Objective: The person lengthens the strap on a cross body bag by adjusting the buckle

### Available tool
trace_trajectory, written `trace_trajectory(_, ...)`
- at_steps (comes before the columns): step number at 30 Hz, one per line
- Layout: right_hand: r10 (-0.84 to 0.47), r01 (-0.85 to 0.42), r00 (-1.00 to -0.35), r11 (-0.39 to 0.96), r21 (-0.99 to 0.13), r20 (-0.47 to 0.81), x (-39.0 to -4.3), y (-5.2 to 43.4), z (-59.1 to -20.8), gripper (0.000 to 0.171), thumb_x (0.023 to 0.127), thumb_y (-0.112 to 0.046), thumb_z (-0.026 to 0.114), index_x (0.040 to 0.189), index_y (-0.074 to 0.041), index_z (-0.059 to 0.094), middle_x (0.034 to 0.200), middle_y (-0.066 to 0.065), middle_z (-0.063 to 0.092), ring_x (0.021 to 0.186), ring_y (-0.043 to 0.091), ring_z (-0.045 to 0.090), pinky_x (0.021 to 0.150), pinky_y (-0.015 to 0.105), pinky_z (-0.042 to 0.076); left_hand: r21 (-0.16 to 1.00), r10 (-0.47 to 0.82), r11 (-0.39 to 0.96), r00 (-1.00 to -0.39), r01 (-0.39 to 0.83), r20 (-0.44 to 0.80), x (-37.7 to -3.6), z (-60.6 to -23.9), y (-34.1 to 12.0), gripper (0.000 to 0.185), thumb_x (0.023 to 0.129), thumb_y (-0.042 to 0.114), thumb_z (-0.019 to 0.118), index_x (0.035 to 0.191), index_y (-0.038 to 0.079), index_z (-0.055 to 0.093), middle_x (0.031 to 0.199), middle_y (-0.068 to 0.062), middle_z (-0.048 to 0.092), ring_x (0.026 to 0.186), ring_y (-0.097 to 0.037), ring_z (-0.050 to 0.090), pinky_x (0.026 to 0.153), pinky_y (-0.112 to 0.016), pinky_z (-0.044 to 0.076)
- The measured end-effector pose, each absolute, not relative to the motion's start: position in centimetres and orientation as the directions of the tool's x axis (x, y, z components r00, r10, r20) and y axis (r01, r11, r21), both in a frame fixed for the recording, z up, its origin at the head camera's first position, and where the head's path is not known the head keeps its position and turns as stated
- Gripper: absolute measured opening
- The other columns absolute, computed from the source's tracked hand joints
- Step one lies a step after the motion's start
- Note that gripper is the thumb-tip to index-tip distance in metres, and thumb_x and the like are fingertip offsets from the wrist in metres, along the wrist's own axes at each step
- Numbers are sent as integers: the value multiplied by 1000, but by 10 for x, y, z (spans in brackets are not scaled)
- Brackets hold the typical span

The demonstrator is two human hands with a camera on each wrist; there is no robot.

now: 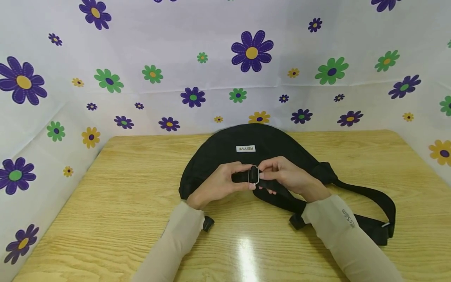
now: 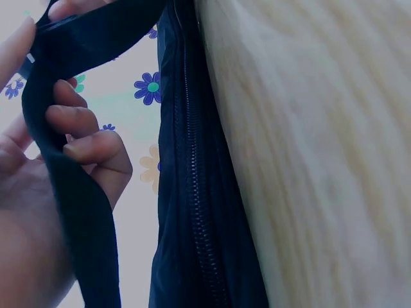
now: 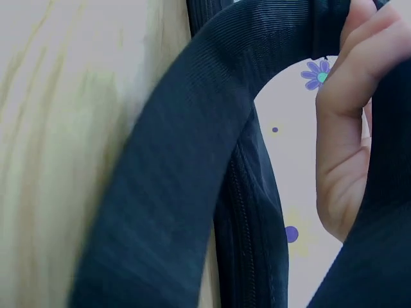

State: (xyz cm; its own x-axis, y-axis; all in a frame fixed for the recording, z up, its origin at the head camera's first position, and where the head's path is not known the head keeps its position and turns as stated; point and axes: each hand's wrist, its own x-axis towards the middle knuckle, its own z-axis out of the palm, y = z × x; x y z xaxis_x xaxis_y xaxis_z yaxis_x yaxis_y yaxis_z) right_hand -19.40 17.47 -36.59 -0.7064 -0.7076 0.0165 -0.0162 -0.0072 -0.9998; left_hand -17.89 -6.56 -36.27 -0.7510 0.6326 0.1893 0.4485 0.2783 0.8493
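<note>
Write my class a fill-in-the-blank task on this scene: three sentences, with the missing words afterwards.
1. The left hand and right hand meet at a buckle threaded with a black ____.
2. The bag on the table bears a small label coloured ____.
3. The backdrop is printed with ____.

Missing words: strap; white; flowers.

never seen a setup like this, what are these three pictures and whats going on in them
There is no machine: it is a person's bare left hand and right hand. The wide picture comes from a camera worn on the head, looking forward and down. The two others come from cameras on the wrists, one each, seeing things up close. On the wooden table lies a black bag with a small white label. The left hand holds a metal buckle on a black strap; the right hand pinches close beside it.
</note>
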Motion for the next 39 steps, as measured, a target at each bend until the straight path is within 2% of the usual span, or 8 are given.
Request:
trace_trajectory(5,-723,-8,-690,-33,-999,30,-194,176,-365,23,101,3,48,98,-7,68,81,7,69,58,14,60,54,25,51,848,626,270,-752,457,206,-179,-362,-65,48,92,15,78,136,5,64,127,-5,67,118,-14,58,99,-33,46)
trace_trajectory(13,-807,-13,-590,-28,-1000,30,-200,191,-370,22,103,5,46,103,-1,67,84,7,71,62,14,64,57,26,54,842,567,284,-788,458,238,-181,-358,-72,46,91,15,79,134,4,65,132,-5,65,125,-16,56,105,-34,43)
trace_trajectory(19,-818,-31,-572,-54,-998,62,-202,192,-371,20,103,5,46,100,1,65,83,5,71,60,12,64,56,26,53,855,554,276,-799,440,233,-182,-357,-74,47,91,16,79,134,5,65,133,-5,64,127,-16,55,107,-35,42)
trace_trajectory(27,-793,-56,-605,-40,-998,65,-198,185,-367,19,103,4,47,97,0,65,80,4,70,59,11,63,52,23,51,868,575,274,-794,415,198,-181,-358,-71,50,88,15,82,134,2,65,131,-6,66,121,-14,58,103,-34,45)
trace_trajectory(31,-789,-49,-610,-48,-998,68,-196,180,-365,22,103,3,46,96,-4,66,81,5,70,59,12,63,52,23,50,862,611,242,-760,445,221,-180,-360,-66,46,88,14,82,131,3,68,118,-3,70,102,-12,59,89,-27,47)
trace_trajectory(35,-790,-46,-609,-60,-997,76,-195,177,-364,25,104,2,45,96,-6,68,82,5,70,60,12,63,54,24,51,856,616,227,-749,464,243,-179,-361,-63,45,87,13,82,129,4,69,108,0,70,89,-13,53,77,-26,42)
trace_trajectory(37,-792,-51,-605,-68,-996,86,-195,177,-365,25,104,3,45,97,-5,68,82,5,70,59,12,63,54,24,51,855,614,231,-751,465,243,-179,-361,-63,45,87,13,82,129,4,69,110,0,70,91,-12,54,79,-25,43)
trace_trajectory(39,-792,-45,-604,-72,-996,84,-195,177,-366,25,104,3,45,98,-6,68,83,6,70,59,13,63,55,25,51,855,614,236,-753,462,237,-180,-360,-64,45,88,14,82,130,4,68,116,-1,70,99,-11,57,86,-25,46)
